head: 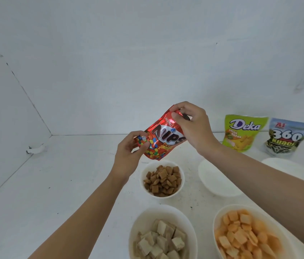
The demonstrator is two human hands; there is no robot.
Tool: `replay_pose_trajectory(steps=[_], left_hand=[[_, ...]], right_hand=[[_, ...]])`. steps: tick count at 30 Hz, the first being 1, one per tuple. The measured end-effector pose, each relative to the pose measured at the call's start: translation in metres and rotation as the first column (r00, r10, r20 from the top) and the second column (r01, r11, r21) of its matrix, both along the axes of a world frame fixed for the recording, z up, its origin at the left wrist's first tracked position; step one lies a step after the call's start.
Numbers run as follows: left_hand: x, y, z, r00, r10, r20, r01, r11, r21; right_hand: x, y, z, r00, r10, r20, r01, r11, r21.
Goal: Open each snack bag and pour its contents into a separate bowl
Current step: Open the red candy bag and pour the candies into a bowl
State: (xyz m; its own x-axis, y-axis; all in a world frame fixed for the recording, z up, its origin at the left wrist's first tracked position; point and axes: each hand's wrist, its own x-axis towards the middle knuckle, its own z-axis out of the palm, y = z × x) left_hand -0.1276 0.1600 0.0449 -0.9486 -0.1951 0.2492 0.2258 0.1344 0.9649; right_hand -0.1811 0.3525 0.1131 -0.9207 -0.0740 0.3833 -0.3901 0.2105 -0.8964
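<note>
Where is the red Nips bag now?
The Nips bag is mid-frame in the head view, gripped by the left hand and right hand above the brown-snack bowl, left of the Deka bag.

1. This looks like a bare staged set rather than a lived-in room: plain white walls (147, 53) meet at a corner seam (51, 135) at 9 o'clock.
2. The white bench (54, 184) is scuffed and speckled.
3. A Deka bag (242, 133) and a 360 bag (287, 139) stand at 2 o'clock. A bowl of pale cubes (163, 207) sits at 6 o'clock.
</note>
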Motion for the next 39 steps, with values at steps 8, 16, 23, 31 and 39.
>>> replay_pose_trajectory(steps=[8,16,23,31,39], left_hand=[[-0.019,0.058,0.003,1.0,0.002,-0.004,-0.002,0.999,-0.035],[-0.025,0.097,0.003,0.999,0.048,-0.007,-0.048,0.996,-0.075],[-0.027,0.117,-0.003,0.996,0.078,0.049,-0.071,0.99,-0.125],[-0.027,0.134,-0.013,0.988,0.126,0.092,-0.108,0.979,-0.171],[-0.034,0.144,-0.006,0.988,0.114,0.107,-0.079,0.954,-0.288]], right_hand=[[-0.011,0.078,-0.003,0.999,0.02,0.049,-0.023,0.999,0.046],[-0.019,0.131,-0.017,0.985,0.132,0.114,-0.135,0.991,0.016],[-0.028,0.153,-0.041,0.981,0.129,0.148,-0.137,0.99,0.041],[-0.035,0.167,-0.071,0.954,0.159,0.256,-0.158,0.987,-0.025],[-0.035,0.166,-0.097,0.927,0.199,0.319,-0.203,0.979,-0.02]])
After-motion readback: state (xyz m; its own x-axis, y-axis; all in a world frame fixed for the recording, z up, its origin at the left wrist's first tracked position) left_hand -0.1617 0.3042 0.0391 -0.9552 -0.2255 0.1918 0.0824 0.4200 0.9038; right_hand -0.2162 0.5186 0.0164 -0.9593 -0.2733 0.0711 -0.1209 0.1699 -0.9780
